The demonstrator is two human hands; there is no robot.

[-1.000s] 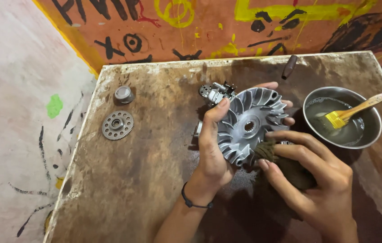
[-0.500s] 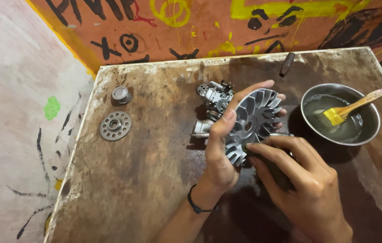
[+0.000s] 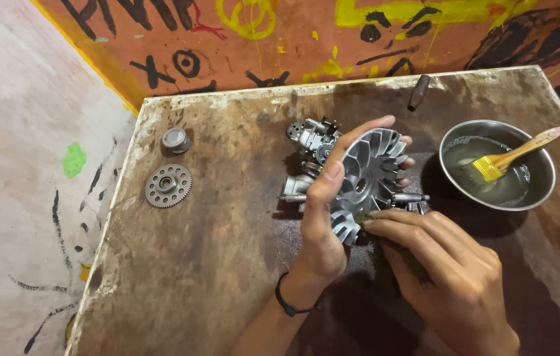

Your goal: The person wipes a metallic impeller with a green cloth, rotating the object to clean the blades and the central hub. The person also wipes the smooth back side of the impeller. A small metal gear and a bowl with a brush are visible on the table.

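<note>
Partly hidden — rag (image 3: 404, 258) under right hand (image 3: 454, 277)

You have no packages, labels, signs or screens before you here.

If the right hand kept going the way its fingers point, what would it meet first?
The right hand points up-left; it would first meet the grey finned metal wheel, which its fingertips already seem to touch through a dark rag.
</note>
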